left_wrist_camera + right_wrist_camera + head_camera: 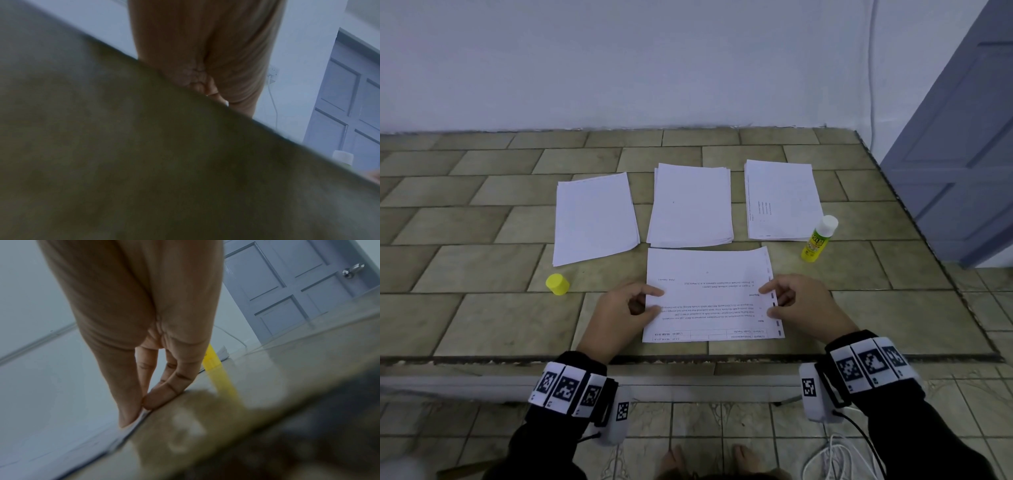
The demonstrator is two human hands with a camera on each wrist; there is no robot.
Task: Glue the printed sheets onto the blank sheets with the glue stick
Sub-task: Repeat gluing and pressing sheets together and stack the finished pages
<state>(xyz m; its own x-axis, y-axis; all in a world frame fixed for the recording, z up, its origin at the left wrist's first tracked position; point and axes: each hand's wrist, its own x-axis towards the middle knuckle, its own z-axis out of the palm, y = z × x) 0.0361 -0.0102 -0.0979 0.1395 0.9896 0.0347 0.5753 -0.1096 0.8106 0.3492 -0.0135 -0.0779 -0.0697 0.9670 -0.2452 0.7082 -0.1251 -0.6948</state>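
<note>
A printed sheet (709, 294) lies near the table's front edge, its text upside down to me. A second paper edge shows under its right side. My left hand (659, 300) pinches the sheet's left edge with thumb and forefinger. My right hand (766, 300) grips the right edge; in the right wrist view the thumb (127, 418) sits on the paper and curled fingers meet it at the edge. The uncapped glue stick (818, 240) stands upright at the right, apart from both hands. Its yellow cap (557, 284) sits to the left. The left wrist view hides the left hand's fingers.
Three paper stacks lie in a row behind the sheet: a left stack (594, 217), a middle stack (690, 205) and a right stack (782, 200) with faint print. The tiled table (482, 308) ends at a wall behind. A blue door (962, 154) stands at the right.
</note>
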